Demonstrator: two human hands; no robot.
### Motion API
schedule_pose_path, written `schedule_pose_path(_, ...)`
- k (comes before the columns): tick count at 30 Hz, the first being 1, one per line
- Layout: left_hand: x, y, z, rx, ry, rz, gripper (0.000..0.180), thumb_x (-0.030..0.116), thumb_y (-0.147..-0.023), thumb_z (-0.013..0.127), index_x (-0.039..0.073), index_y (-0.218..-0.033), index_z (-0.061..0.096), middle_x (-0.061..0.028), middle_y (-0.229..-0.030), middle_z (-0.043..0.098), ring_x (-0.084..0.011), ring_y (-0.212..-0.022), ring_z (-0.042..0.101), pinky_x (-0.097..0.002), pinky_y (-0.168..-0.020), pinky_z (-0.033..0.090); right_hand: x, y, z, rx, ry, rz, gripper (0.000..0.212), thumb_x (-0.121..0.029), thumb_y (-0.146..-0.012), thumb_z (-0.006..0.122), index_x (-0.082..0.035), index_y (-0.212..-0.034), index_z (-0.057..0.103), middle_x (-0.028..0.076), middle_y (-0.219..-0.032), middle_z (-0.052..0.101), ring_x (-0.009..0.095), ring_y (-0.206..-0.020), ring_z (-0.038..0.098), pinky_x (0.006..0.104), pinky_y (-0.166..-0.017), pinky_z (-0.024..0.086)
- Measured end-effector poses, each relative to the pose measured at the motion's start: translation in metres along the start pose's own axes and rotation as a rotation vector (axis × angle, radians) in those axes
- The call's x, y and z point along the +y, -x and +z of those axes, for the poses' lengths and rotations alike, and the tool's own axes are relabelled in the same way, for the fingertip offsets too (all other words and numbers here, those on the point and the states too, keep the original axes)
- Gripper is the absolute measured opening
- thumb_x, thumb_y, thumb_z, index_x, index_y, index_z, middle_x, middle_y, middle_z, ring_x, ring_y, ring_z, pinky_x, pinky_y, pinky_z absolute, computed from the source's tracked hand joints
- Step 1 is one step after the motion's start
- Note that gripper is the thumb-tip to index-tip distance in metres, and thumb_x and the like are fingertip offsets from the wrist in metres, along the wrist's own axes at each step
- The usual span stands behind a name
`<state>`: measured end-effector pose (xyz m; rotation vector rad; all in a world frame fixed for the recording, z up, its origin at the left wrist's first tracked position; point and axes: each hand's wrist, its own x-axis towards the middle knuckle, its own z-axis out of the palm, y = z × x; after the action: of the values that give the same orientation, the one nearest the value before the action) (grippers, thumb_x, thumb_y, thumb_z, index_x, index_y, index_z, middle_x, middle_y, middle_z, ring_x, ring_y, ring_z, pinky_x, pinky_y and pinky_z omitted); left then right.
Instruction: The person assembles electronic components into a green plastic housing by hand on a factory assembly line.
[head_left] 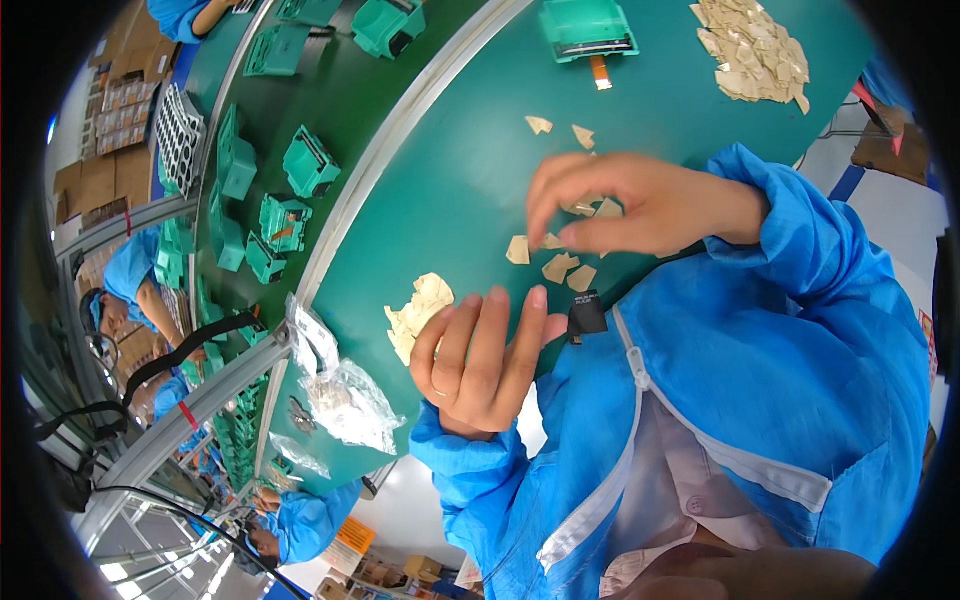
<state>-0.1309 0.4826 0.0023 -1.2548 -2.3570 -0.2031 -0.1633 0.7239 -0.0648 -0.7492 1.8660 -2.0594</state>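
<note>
At nine o'clock, green plastic box-shaped housings [308, 165] stand in rows on the conveyor belt [330, 90]. Clear crinkled plastic bags [345, 400] lie at seven o'clock on the edge of the dark green tabletop [450, 180]. Just right of them a small stack of beige paper slips [418, 315] touches the left hand [485, 360], whose fingers are held straight and close together, palm up, gripping nothing. A small black flat component [586, 315] sits just at its three o'clock. Above, the right hand [620, 205] curls over scattered beige slips [560, 265], fingers pinching one. A large heap of beige slips [755, 50] lies at one o'clock.
</note>
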Motion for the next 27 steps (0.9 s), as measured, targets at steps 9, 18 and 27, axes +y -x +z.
schedule_pose_path(9, -0.017, -0.068, 0.038, -0.028, -0.082, 0.168, 0.041, 0.047, -0.078, 0.077, 0.016, -0.105, 0.073, -0.0036, -0.109, 0.064, -0.0218, -0.095, 0.061, -0.0387, -0.085, 0.050, -0.010, 0.029, -0.030, -0.061, -0.048, 0.056, 0.014, -0.018, -0.091, 0.068, -0.005, -0.090, 0.065, 0.005, -0.102, 0.061, 0.019, -0.100, 0.058, 0.0352, -0.092, 0.043)
schedule_pose_path(18, -0.065, -0.154, 0.146, -0.204, 0.022, 0.285, 0.036, 0.000, -0.073, 0.063, 0.014, -0.106, 0.069, -0.0058, -0.127, 0.056, -0.0252, -0.123, 0.050, -0.0505, -0.108, 0.034, -0.017, 0.057, -0.051, 0.591, 0.249, 0.073, 0.010, -0.013, -0.095, 0.063, -0.003, -0.093, 0.062, 0.004, -0.101, 0.059, 0.015, -0.095, 0.056, 0.0269, -0.083, 0.045)
schedule_pose_path(27, -0.053, -0.124, 0.068, -0.235, 1.423, -0.719, 0.038, -0.003, -0.082, 0.073, 0.002, -0.116, 0.057, -0.0108, -0.113, 0.067, -0.0209, -0.107, 0.063, -0.0373, -0.097, 0.047, -0.020, 0.059, -0.042, 0.655, -0.327, 0.063, 0.012, -0.012, -0.097, 0.062, 0.000, -0.096, 0.061, 0.002, -0.102, 0.057, 0.009, -0.093, 0.054, 0.0254, -0.083, 0.044)
